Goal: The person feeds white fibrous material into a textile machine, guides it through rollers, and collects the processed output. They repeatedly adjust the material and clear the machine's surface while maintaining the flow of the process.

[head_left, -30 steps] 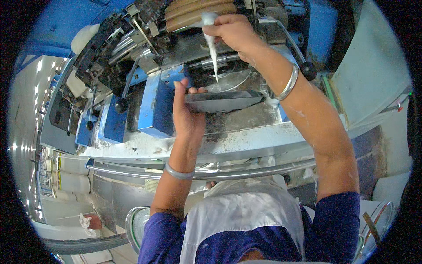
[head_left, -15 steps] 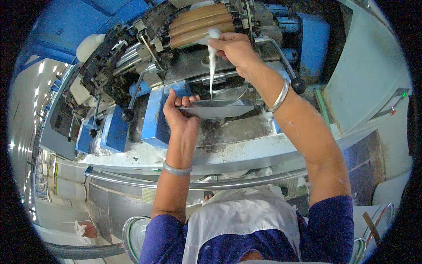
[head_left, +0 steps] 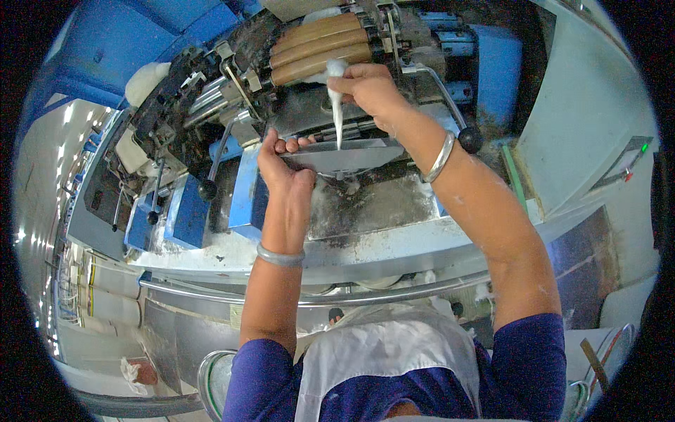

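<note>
My left hand (head_left: 284, 165) is closed round the left end of a grey metal plate (head_left: 344, 159), fingers behind it and thumb in front. Above the plate my right hand (head_left: 370, 90) pinches a strand of white cotton fibre (head_left: 337, 105). The strand hangs down in a tapering tail, and its tip comes to the plate's upper edge; whether it touches I cannot tell. A fluffy tuft sticks out above my right fingers. Behind my hands lie brown rollers (head_left: 320, 50) of a fibre-covered machine.
Levers with black ball knobs stand left (head_left: 207, 189) and right (head_left: 470, 139) of my hands. Blue box-shaped blocks (head_left: 247, 200) line the machine's front. A metal rail (head_left: 365, 299) runs across before my body. A white fibre clump (head_left: 147, 83) sits at the upper left.
My right hand has come slightly lower with the strand, and its tail now looks shorter. The plate in my left hand has risen a little and shows more of its front face.
</note>
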The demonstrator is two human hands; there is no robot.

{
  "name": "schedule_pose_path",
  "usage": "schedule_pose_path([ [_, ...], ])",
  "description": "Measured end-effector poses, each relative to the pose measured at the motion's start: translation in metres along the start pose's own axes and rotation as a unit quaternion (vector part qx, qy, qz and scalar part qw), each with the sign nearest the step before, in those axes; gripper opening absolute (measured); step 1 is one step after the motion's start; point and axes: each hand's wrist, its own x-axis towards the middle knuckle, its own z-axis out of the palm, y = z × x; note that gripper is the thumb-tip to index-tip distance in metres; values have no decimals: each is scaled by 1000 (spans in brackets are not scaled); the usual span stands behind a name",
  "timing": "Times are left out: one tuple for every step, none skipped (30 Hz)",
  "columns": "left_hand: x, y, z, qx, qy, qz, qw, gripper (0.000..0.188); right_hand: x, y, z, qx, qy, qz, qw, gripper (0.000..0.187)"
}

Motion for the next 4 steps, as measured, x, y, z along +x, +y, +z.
schedule_pose_path([
  [1,0,5,0,7,4,1000,39,1,1,-2,-17,-19,-19,1000,15],
  [3,1,10,-22,2,-8,1000,39,2,3,-3,-42,-27,-18,999,15],
  [4,1,15,-15,11,0,1000,39,3,5,-5,-67,-36,-20,997,15],
  [4,1,21,-5,18,9,1000,40,5,5,-6,-77,-53,-10,996,16],
])
